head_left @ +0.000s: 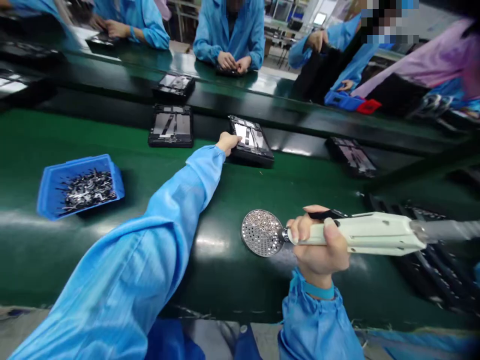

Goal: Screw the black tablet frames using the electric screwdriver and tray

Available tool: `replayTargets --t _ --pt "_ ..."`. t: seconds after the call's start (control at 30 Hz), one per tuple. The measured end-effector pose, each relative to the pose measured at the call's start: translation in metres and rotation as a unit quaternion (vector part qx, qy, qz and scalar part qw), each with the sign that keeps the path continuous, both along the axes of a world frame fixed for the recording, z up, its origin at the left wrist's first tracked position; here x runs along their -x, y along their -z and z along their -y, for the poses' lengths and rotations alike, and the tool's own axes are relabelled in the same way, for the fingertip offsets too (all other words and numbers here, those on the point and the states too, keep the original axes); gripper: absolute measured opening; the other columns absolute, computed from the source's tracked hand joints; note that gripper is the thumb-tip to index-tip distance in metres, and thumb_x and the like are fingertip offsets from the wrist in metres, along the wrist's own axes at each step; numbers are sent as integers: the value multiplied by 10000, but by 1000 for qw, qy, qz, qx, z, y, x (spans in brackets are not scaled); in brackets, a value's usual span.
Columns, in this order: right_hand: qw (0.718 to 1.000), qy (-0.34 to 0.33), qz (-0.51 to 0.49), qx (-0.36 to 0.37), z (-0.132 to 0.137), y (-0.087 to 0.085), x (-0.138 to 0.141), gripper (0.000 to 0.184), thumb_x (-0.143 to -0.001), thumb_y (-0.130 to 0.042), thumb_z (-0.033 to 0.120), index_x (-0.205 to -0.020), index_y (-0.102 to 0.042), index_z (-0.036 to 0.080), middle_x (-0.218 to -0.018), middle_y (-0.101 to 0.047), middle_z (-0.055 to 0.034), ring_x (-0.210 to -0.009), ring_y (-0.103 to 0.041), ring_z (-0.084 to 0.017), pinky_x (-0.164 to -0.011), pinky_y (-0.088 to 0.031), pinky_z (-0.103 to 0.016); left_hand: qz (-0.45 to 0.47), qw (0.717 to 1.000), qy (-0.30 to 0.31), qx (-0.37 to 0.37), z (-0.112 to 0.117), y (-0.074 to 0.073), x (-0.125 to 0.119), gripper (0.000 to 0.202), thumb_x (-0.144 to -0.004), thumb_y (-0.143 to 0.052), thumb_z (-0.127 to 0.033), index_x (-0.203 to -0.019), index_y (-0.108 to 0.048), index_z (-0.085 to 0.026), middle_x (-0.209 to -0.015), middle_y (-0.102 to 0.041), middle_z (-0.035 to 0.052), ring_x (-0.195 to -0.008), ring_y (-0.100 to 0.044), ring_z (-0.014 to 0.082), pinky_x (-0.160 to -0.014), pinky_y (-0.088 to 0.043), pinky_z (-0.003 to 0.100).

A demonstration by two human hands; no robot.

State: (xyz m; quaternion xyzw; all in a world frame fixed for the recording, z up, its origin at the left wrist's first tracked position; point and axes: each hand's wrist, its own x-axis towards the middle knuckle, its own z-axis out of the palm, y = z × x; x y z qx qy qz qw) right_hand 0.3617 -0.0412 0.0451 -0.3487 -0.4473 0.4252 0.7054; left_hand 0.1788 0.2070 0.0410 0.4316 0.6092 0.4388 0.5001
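Observation:
My left hand (228, 142) stretches forward and grips the left edge of an opened black electronic device (252, 140), its fingers partly hidden. White panels and dark ribbon-like strips show inside the device's dark frame. My right hand (318, 240) is wrapped round a pale green electric screwdriver (382, 232) held almost level. The screwdriver's tip points left, at the right rim of a round perforated plate (258, 245) with many small screws on it. To the left of the gripped device lies a similar opened device (173, 127).
A blue bin (47, 197) of small dark and metallic parts stands at left on the green bench (210, 295). More devices lie on the conveyor behind and at right (352, 156). Co-workers in blue sit across; a blue tray (343, 101) is near them.

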Motion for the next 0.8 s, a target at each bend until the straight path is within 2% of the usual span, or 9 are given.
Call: replayTargets --t 0.13,0.2,0.27,0.37,0.47,0.57,0.67,0.73,0.8 --pt "1000 -12 -8 -22 6 -5 9 267 -768 -618 401 -851 -694 159 -423 -462 56 -356 -427 -110 -458 -402 -267 5 999 -31 10 67 10 58 146 -805 -721 -213 -855 -646 -98 -858 -686 106 -842 -667 213 -784 -537 307" --pt "1000 -23 -9 -20 9 -8 16 281 -767 -611 413 -854 -697 160 -421 -449 57 -358 -425 -110 -469 -405 -272 2 1000 -18 -3 122 16 89 130 -795 -688 -236 -865 -653 -132 -891 -699 78 -836 -669 199 -771 -533 286" --pt "999 -33 -5 -18 12 -12 23 294 -770 -601 425 -859 -697 162 -421 -441 58 -358 -421 -110 -484 -410 -279 -4 1000 -13 13 183 23 112 246 -759 -700 -276 -966 -634 -161 -945 -707 61 -845 -674 199 -755 -540 286" --pt "998 -52 12 -18 17 -16 33 305 -767 -602 432 -866 -701 161 -426 -447 57 -352 -416 -111 -491 -412 -288 -15 997 24 70 266 36 127 442 -775 -658 -432 -1135 -528 -212 -955 -709 48 -830 -679 221 -697 -540 321" --pt "997 -72 30 -16 22 -19 44 322 -763 -606 440 -878 -707 157 -435 -451 56 -354 -416 -112 -502 -416 -294 -114 986 104 66 316 46 128 472 -784 -598 -544 -1116 -498 -223 -842 -694 37 -747 -663 241 -638 -498 336" --pt "994 -101 49 -11 30 -18 61 327 -772 -592 448 -892 -699 163 -439 -440 59 -364 -420 -117 -511 -413 -299 -241 947 209 42 330 42 132 481 -799 -581 -618 -1052 -549 -210 -716 -657 33 -660 -626 248 -588 -421 326" --pt "985 -153 78 4 41 -14 78 317 -798 -564 461 -906 -679 186 -442 -419 66 -362 -402 -122 -497 -392 -303 -287 912 291 36 318 25 151 382 -800 -627 -574 -939 -656 -219 -707 -663 38 -651 -622 231 -611 -411 306" --pt "977 -195 89 19 50 -11 87 322 -814 -552 472 -922 -666 192 -452 -414 69 -367 -397 -122 -497 -388 -309 -333 906 258 33 301 9 173 274 -818 -645 -469 -856 -710 -205 -759 -680 43 -753 -658 236 -733 -457 302" --pt "967 -236 91 30 58 -11 90 331 -823 -555 472 -950 -657 184 -470 -425 67 -382 -406 -120 -510 -395 -314 -430 896 111 17 280 -3 201 293 -877 -594 -384 -942 -735 -136 -876 -679 61 -993 -654 305 -945 -443 385"
